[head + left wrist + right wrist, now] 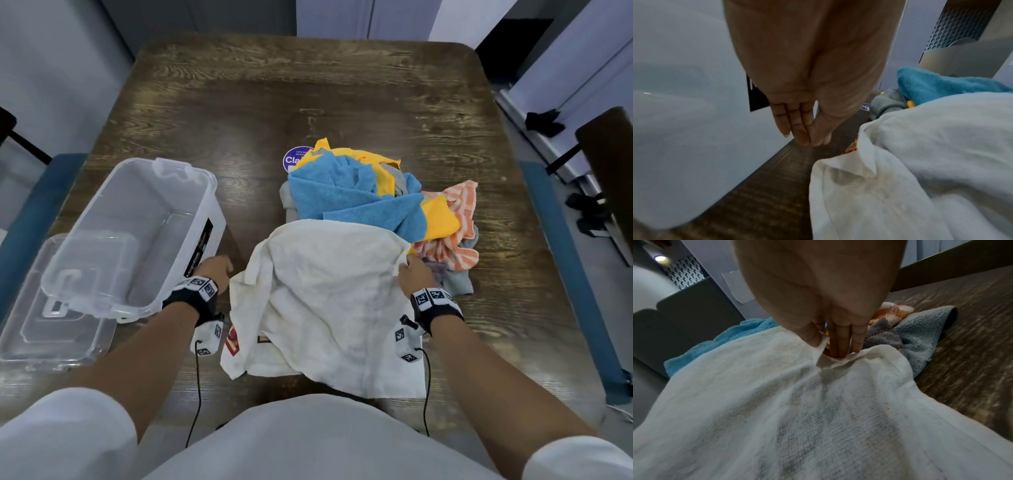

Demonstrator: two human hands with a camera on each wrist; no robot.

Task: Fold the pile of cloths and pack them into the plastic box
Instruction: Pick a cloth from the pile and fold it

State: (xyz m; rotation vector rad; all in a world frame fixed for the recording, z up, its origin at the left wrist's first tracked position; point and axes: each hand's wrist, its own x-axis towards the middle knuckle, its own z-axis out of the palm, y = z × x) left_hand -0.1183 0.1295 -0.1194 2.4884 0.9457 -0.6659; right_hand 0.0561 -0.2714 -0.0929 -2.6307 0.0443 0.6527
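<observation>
A large white cloth (329, 301) lies rumpled on the near middle of the wooden table (239, 102), partly draped over a pile of cloths (370, 192) in blue, yellow, orange-striped and grey. My right hand (412, 270) pinches the white cloth's (797, 402) far right edge between thumb and fingers (840, 340). My left hand (215, 267) hovers empty with straight fingers (795, 128) between the cloth's left edge (900, 178) and the plastic box (133, 233). The clear box stands empty at the left.
The box's clear lid (51, 329) lies flat under the box's near left end. A purple round sticker (296, 159) shows behind the pile. A dark chair back (606, 164) stands at the table's right. Bare tabletop stretches behind the pile.
</observation>
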